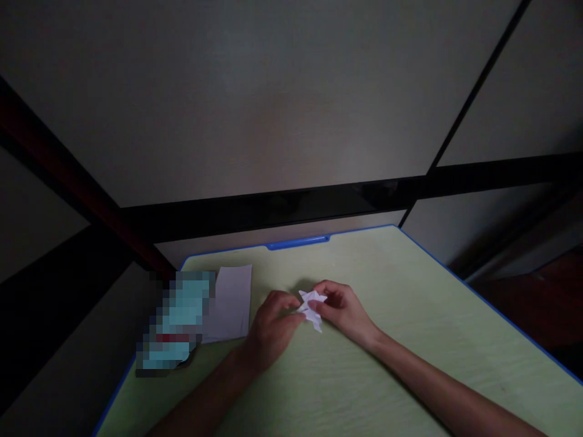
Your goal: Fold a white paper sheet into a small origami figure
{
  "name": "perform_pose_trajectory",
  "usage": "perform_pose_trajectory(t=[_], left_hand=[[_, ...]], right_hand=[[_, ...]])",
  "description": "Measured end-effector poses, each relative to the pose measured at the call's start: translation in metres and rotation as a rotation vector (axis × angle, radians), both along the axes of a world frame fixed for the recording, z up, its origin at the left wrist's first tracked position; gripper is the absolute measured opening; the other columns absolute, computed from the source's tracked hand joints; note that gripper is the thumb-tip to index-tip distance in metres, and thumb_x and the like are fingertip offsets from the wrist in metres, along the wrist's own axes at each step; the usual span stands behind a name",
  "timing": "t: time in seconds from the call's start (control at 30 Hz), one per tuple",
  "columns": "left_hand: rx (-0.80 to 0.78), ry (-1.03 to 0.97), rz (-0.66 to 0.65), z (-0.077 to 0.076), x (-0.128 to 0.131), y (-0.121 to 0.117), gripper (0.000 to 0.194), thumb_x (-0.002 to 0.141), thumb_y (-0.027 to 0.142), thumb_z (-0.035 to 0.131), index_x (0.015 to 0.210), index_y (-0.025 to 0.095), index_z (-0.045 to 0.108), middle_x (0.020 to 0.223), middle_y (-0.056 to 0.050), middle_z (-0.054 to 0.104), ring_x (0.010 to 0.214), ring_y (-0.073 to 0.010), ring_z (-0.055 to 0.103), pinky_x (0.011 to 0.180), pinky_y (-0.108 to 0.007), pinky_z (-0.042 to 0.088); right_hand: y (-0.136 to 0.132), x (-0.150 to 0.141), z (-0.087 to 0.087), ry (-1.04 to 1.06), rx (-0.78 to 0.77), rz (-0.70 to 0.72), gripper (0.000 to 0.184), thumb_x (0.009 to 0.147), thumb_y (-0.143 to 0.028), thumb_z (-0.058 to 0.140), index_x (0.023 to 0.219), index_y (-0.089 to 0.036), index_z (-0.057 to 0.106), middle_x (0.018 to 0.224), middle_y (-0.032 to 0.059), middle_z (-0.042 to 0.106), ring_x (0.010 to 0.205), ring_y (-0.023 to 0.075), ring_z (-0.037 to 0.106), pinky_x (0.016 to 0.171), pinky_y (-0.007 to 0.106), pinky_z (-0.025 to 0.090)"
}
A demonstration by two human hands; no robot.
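A small folded white paper shape [312, 308] with pointed tips sits between my two hands over the pale green table [410, 340]. My left hand [272, 325] pinches its left side with fingers curled. My right hand [344, 308] holds its right side, fingers bent round the paper. Both forearms reach in from the bottom edge.
A flat white sheet of paper [230, 302] lies left of my hands. Beside it, at the table's left edge, is a blurred teal and white object [175, 325]. The table has a blue rim with a blue handle [298, 243] at the far side. A dark-framed wall stands behind.
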State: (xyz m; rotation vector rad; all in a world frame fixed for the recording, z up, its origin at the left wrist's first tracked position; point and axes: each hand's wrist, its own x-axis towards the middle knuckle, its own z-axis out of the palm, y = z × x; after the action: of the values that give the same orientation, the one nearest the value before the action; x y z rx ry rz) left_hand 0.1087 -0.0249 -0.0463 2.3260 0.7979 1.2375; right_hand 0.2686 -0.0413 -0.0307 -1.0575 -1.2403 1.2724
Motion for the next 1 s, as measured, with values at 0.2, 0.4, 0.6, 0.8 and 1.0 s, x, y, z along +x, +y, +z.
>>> perform_pose_trajectory(t=[0.2,0.4,0.6,0.8,1.0], left_hand=[[-0.708,-0.382,-0.001,0.012,0.017,0.002,0.019,0.067,0.022,0.047,0.085,0.015,0.048,0.078,-0.004,0.054,0.07,-0.0139,0.053,0.059,-0.025,0.044],[-1.034,-0.224,-0.071,0.016,0.025,0.005,0.018,0.061,0.028,0.057,0.059,0.009,0.056,0.048,0.0,0.053,0.045,-0.0086,0.048,0.045,-0.019,0.038],[-1.105,-0.27,-0.072,0.015,0.024,0.005,0.016,0.059,0.025,0.058,0.055,0.01,0.058,0.047,0.0,0.056,0.045,-0.0089,0.049,0.045,-0.019,0.038],[-1.121,-0.284,-0.033,0.015,0.024,0.006,0.015,0.058,0.025,0.057,0.057,0.01,0.059,0.045,0.0,0.056,0.044,-0.0091,0.049,0.045,-0.02,0.038],[-1.108,-0.265,-0.008,0.015,0.024,0.006,0.014,0.059,0.023,0.056,0.055,0.01,0.057,0.045,0.0,0.055,0.043,-0.0084,0.049,0.044,-0.019,0.039]], right_hand=[[0.0,-0.004,-0.008,-0.098,0.099,-0.197,0.011,0.062,-0.024,0.059,0.066,-0.014,0.056,0.058,-0.0001,0.052,0.049,0.0084,0.045,0.045,0.021,0.036],[-0.002,-0.004,-0.006,-0.154,0.237,-0.243,0.008,0.065,-0.022,0.058,0.064,-0.014,0.06,0.058,0.0009,0.052,0.05,0.0088,0.044,0.046,0.021,0.036],[0.005,-0.002,-0.009,0.169,-0.008,-0.133,0.013,0.061,-0.025,0.061,0.064,-0.013,0.059,0.052,-0.0008,0.056,0.045,0.008,0.047,0.044,0.021,0.036],[0.008,-0.002,-0.013,0.25,-0.063,-0.071,0.012,0.061,-0.023,0.063,0.066,-0.012,0.06,0.054,-0.0019,0.057,0.047,0.0067,0.047,0.046,0.02,0.036],[0.008,-0.001,-0.011,0.231,-0.082,-0.06,0.01,0.058,-0.02,0.064,0.061,-0.012,0.062,0.054,-0.0011,0.061,0.047,0.0072,0.05,0.048,0.02,0.037]])
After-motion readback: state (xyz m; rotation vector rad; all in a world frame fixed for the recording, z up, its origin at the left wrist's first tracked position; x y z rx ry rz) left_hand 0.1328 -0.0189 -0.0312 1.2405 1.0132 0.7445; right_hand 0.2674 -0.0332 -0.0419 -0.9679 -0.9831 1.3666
